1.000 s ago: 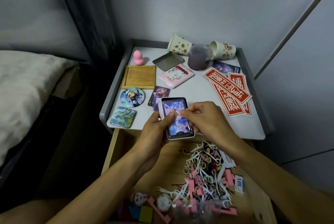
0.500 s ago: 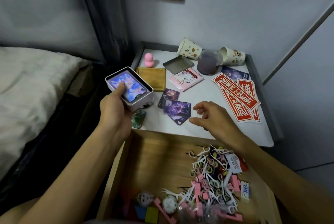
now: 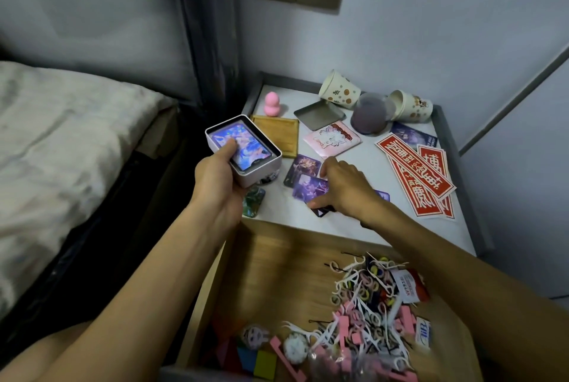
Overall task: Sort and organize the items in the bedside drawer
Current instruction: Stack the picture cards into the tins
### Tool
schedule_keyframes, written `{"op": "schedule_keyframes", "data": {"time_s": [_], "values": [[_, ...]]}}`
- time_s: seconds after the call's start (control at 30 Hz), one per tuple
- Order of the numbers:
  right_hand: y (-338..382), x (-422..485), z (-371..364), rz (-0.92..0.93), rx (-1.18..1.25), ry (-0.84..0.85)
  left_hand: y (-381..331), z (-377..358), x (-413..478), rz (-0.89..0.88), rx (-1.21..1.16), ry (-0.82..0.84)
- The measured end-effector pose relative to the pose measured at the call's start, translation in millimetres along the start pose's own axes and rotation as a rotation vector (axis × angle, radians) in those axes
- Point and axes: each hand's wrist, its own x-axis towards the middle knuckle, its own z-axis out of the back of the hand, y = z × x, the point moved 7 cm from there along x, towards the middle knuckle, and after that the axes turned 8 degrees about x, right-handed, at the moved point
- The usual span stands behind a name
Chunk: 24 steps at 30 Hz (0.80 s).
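The left hand [image 3: 218, 179] has its grip closed around a tin [image 3: 246, 150] of cards held over the surface's [image 3: 338, 224] left edge, while the right hand [image 3: 341, 187], fingers spread open, presses loose cards [image 3: 308, 189] lying there.

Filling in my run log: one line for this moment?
left hand: holds card tin | right hand: on purple cards | drawer: open

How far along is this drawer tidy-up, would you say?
Roughly midway. Done: cups, red stickers and badges are laid out on the nightstand top, and one card sits in the tin held by the left hand. In hand: the right hand is gathering purple cards. Left: the tangled pile in the drawer.
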Motion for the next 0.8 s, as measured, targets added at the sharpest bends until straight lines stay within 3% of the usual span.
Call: {"op": "schedule_keyframes", "data": {"time_s": [0.1, 0.3, 0.5, 0.67, 0.8], "values": [[-5, -2, 1, -0.03, 0.064, 0.029, 1, 0, 0, 0.003, 0.002, 0.003], [-28, -8, 39, -0.132, 0.432, -0.045, 0, -1, 1, -0.013, 0.016, 0.017], [-26, 2, 18, -0.156, 0.334, 0.041, 1, -5, 0, 0.0, 0.023, 0.011], [-17, 20, 13, -0.157, 0.329, -0.054, -2, -3, 1, -0.002, -0.007, 0.022], [-5, 27, 10, -0.098, 0.123, -0.022, -3, -3, 1, 0.0, 0.007, 0.03]]}}
